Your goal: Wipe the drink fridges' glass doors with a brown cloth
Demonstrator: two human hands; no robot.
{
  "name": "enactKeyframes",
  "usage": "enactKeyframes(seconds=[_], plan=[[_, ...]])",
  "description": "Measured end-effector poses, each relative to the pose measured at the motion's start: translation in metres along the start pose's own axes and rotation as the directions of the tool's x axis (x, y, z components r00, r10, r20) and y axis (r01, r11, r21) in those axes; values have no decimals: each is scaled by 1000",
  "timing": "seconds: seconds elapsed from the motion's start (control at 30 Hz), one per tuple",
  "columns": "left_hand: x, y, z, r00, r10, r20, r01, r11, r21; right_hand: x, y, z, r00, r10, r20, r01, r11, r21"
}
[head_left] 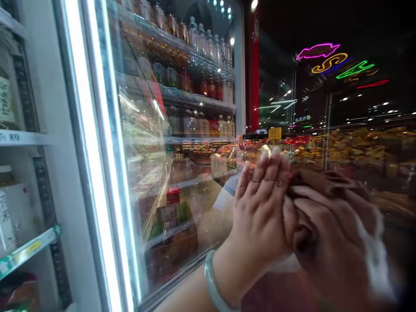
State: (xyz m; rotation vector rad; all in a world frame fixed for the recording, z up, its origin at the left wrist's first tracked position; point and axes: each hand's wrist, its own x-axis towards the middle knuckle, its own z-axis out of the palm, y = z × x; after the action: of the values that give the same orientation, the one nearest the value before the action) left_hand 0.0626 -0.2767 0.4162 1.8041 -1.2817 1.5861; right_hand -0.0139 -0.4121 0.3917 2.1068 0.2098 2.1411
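My left hand (263, 203) lies flat against a glass door (201, 195), its fingers stretched upward, a pale green bangle (214, 281) round the wrist. Beside it on the right, my right hand (331, 229) is wrapped round a bunched brown cloth (325, 180) pressed to the glass. Motion blurs this hand, and its fingertips are partly lost in the folds. Bottles on shelves and reflections of the shop show in the glass.
Two bright light strips (94, 156) run down the door frame at the left. Further left, shelves (29, 251) hold bottles. Neon shapes (318, 51) and heaps of produce (351, 145) appear at the right.
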Motion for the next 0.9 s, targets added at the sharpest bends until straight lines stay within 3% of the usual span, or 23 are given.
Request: enactKeyframes(seconds=[0.13,0.23,0.33,0.43,0.57,0.67,0.77,0.9], plan=[[-9,-24,0,994,-19,-106,20,1000,8,36,-12,15,975,-212,-65,212,977,-8],[-7,-36,-3,993,7,-120,1,998,60,50,-6,15,978,-145,-153,136,988,-66],[-9,-37,0,993,8,-117,1,997,74,31,-9,16,984,-86,-153,74,994,-83],[-15,-40,5,993,22,-115,-16,998,56,14,-25,26,988,-122,-98,116,991,-63],[-17,-56,2,988,12,-151,-8,1000,24,41,-34,39,977,-194,-87,190,980,-59],[-12,-65,-3,992,-1,-128,9,998,58,62,-30,41,981,-156,-115,143,983,-111],[-12,-71,-6,994,39,-102,-30,996,88,57,-37,45,978,-148,-149,131,984,-119],[-20,-94,-11,986,74,-149,-60,993,99,55,-60,63,963,-221,-152,210,974,-88]])
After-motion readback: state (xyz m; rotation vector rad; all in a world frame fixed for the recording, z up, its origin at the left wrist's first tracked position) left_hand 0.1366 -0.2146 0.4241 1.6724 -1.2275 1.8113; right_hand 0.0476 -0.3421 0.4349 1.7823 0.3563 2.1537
